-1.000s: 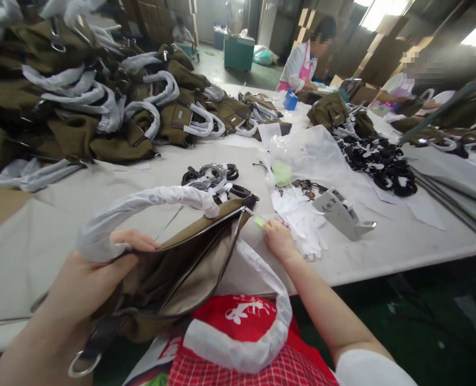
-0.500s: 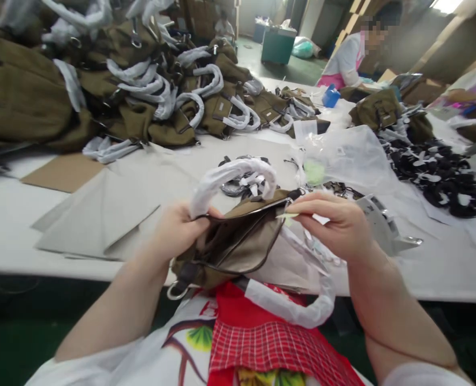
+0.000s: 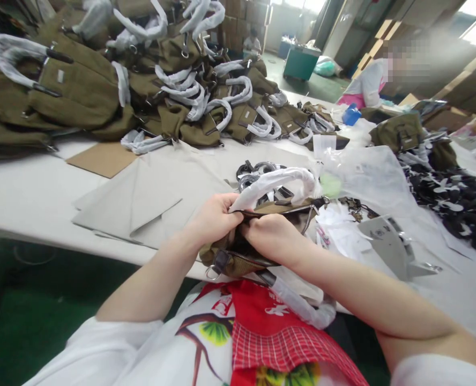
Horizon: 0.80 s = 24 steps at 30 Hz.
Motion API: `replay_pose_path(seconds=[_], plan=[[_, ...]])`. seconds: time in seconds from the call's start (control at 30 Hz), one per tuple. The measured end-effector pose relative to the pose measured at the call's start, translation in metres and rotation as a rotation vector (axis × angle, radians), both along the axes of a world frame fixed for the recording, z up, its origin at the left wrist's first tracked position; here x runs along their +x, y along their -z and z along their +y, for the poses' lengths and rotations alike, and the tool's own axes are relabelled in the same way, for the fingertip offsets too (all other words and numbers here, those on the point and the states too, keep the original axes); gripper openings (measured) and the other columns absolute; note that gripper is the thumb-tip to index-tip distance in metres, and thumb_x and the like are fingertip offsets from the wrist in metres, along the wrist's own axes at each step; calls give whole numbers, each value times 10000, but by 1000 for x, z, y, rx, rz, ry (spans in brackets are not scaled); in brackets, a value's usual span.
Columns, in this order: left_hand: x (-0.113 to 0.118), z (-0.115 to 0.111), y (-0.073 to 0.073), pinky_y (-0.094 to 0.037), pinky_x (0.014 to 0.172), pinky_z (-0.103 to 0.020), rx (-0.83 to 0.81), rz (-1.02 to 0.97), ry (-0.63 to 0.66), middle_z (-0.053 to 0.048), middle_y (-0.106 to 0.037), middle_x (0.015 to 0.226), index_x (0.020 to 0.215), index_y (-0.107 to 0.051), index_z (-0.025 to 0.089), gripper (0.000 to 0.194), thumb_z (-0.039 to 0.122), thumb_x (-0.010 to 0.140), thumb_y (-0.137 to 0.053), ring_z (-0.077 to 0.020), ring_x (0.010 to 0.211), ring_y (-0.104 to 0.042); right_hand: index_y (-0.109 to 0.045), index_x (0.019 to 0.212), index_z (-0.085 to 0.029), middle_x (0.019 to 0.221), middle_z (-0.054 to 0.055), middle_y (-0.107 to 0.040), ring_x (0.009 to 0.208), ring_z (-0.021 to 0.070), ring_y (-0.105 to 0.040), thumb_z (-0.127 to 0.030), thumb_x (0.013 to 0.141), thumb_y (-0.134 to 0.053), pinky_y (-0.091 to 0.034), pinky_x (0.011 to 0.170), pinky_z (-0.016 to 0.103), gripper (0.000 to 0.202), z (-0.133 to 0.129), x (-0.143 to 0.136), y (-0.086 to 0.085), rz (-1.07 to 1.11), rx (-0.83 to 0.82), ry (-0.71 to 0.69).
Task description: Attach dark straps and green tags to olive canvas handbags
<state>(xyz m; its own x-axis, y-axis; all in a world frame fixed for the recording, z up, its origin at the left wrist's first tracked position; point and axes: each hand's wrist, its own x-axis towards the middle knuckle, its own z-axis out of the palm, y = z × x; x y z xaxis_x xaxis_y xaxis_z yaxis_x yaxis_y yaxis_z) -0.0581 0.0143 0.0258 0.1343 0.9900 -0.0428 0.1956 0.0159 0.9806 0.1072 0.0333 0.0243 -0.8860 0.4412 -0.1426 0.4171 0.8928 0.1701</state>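
An olive-brown bag (image 3: pixel 246 262) rests at the table's front edge against the red apron, its zipped top open. Its white-wrapped handle (image 3: pixel 278 182) arches up behind the opening; a second wrapped handle hangs in front. My left hand (image 3: pixel 217 217) pinches the bag's rim at the foot of the rear handle. Inside the opening, close beside it, is my right hand (image 3: pixel 268 233), its fingers hidden by the bag and wrist. Whether it holds anything is not visible.
Olive bags (image 3: pixel 81 86) with wrapped handles are heaped at the back left. Grey sheets (image 3: pixel 141 193) and brown card (image 3: pixel 101 158) lie left. White tags (image 3: pixel 338 228), a clear plastic bag (image 3: pixel 366 171) and black straps (image 3: pixel 459 198) lie right. A person (image 3: pixel 366 83) is across the table.
My right hand has moved left from the zipper end into the bag's opening. The pale yellow slip at its fingertips is out of sight. The whole view has shifted.
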Motion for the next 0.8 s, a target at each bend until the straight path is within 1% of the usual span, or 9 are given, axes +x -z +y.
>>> replay_pose_path(seconds=[0.1, 0.17, 0.23, 0.3, 0.4, 0.5, 0.6, 0.7, 0.8], plan=[[-1, 1, 2, -499, 634, -251, 21, 12, 16, -14, -711, 719, 774, -720, 146, 244, 194, 622, -535, -186, 698, -650, -670, 1108, -93, 1060, 142, -726, 839, 228, -692, -5, 931, -307, -547, 731, 330, 413, 6, -4, 17, -15, -55, 41], [-2, 2, 3, -499, 653, -259, 29, 21, 27, -16, -710, 731, 777, -723, 144, 250, 196, 621, -536, -194, 722, -651, -660, 1140, -85, 1100, 143, -718, 863, 225, -685, -12, 934, -299, -546, 777, 335, 422, 6, -6, 23, -2, -96, 69], [-3, 2, 5, -497, 655, -260, 35, 18, 44, -17, -709, 734, 771, -724, 143, 258, 184, 609, -527, -193, 723, -646, -661, 1130, -97, 1109, 135, -716, 870, 217, -681, -33, 931, -332, -543, 781, 319, 390, 2, -6, 20, 26, -134, 96], [-4, 2, 6, -488, 638, -253, 40, -4, 49, -14, -703, 724, 767, -719, 140, 258, 176, 603, -523, -183, 698, -635, -664, 1094, -133, 1059, 109, -729, 855, 209, -684, -115, 947, -393, -539, 759, 298, 308, -3, -2, 10, 69, -155, 152], [-4, 1, 7, -469, 606, -239, 33, -66, 21, -2, -681, 691, 771, -702, 141, 234, 177, 616, -531, -159, 646, -609, -678, 987, -168, 941, 91, -743, 841, 213, -700, -243, 954, -443, -531, 745, 287, 249, -5, 7, -1, 123, -164, 341], [-1, -1, 6, -460, 592, -231, -5, -111, -11, 3, -664, 666, 768, -692, 143, 196, 188, 635, -555, -148, 626, -594, -707, 918, -155, 939, 116, -749, 877, 237, -706, -243, 891, -518, -524, 756, 290, 211, 3, 11, 6, 148, -269, 523], [3, -2, 5, -481, 623, -241, -31, -145, -18, -10, -679, 689, 783, -697, 142, 181, 207, 649, -594, -159, 661, -613, -716, 1014, -164, 1034, 81, -751, 914, 203, -696, -192, 865, -526, -520, 777, 252, 242, 15, 7, 26, 264, -461, 532], [2, -3, 6, -504, 667, -255, -55, -193, -21, -22, -701, 725, 811, -697, 147, 184, 226, 658, -630, -171, 707, -638, -715, 1025, -156, 994, 50, -761, 865, 177, -695, -135, 863, -489, -523, 765, 237, 278, 21, 3, 38, 475, -605, 565], [-1, -7, 7, -513, 671, -261, -104, -201, -45, -34, -719, 767, 843, -695, 154, 204, 257, 671, -657, -180, 724, -655, -721, 1006, -182, 1069, 48, -751, 968, 196, -678, -160, 834, -524, -508, 841, 258, 262, 15, 2, 33, 572, -540, 531]])
